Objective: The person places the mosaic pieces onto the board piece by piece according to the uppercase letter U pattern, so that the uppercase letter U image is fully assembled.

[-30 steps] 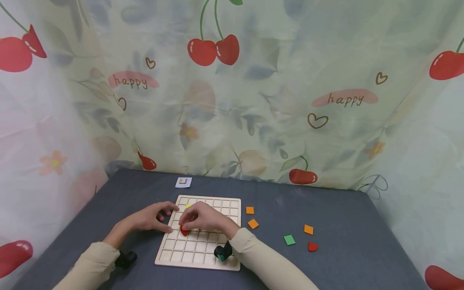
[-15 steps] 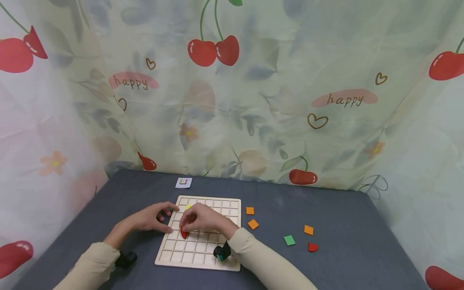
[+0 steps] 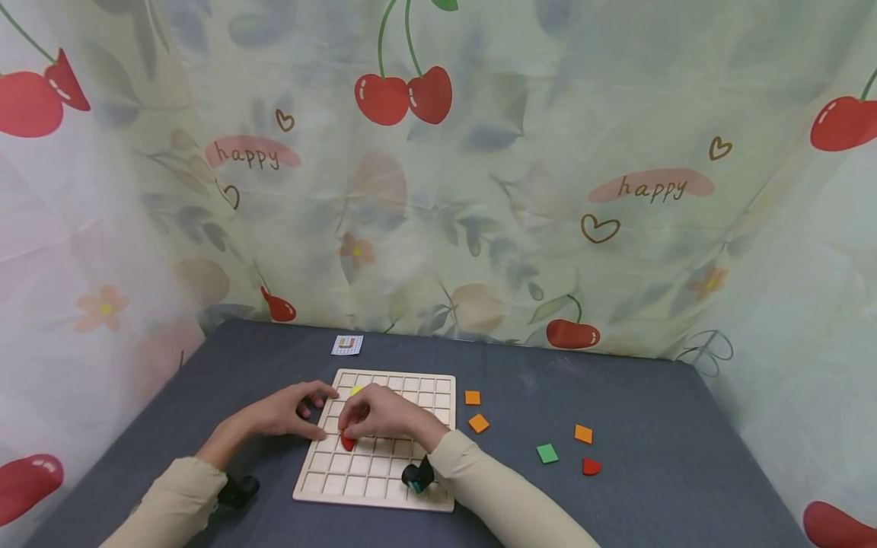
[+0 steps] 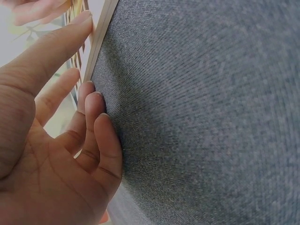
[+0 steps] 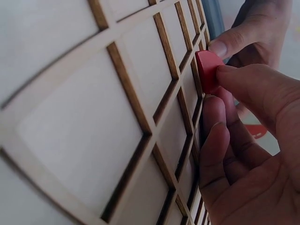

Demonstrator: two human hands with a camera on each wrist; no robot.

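Observation:
Over the left part of a pale wooden grid board [image 3: 336, 485], my right hand [image 3: 392, 412] pinches a red tile with a rounded edge [image 3: 347, 441] between thumb and fingers. The right wrist view shows this red tile [image 5: 209, 71] tilted against the grid bars; whether it sits in a cell I cannot tell. My left hand [image 3: 284, 412] rests at the board's left edge, its thumb tip [image 4: 84, 18] on the rim and its other fingers loosely bent beside it. A yellow tile [image 3: 356, 390] on the board is partly hidden behind my right hand.
Right of the board lie orange tiles [image 3: 473, 397], a green square tile [image 3: 546, 454] and another red tile with a rounded side [image 3: 591, 466] on the dark cloth. A small card with a coloured grid pattern [image 3: 347, 345] lies behind the board. Patterned curtains surround the table.
The red tile and the fingertips of my right hand have shifted very slightly toward me since the first frame. My left hand stays in place.

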